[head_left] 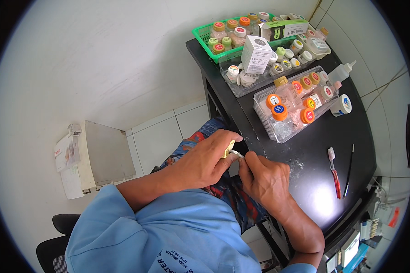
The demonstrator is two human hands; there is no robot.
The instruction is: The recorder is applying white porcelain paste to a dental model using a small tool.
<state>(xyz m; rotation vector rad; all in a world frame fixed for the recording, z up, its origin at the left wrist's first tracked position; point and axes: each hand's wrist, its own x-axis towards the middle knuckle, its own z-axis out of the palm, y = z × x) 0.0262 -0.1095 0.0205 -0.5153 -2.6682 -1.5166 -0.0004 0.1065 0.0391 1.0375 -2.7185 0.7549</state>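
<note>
My left hand point(210, 154) is closed around a small pale-yellow piece point(228, 148), possibly a plaster cast; the fingers cover much of it. Pinched in my right hand point(266, 178) is a thin whitish tool point(237, 154), its tip reaching the yellow piece. Its exact kind is too small to make out. Both hands meet over my lap at the near left edge of the black table point(287, 154). White powder point(297, 167) is scattered on the tabletop beside my right hand.
A red-and-white toothbrush point(334, 175) and a thin black stick point(349, 170) lie at the right. Farther back stand a clear bin of orange-capped jars point(278, 136), a white tub point(341, 105), a squeeze bottle point(340, 72) and a green basket point(200, 41). A white cabinet point(107, 152) is at left.
</note>
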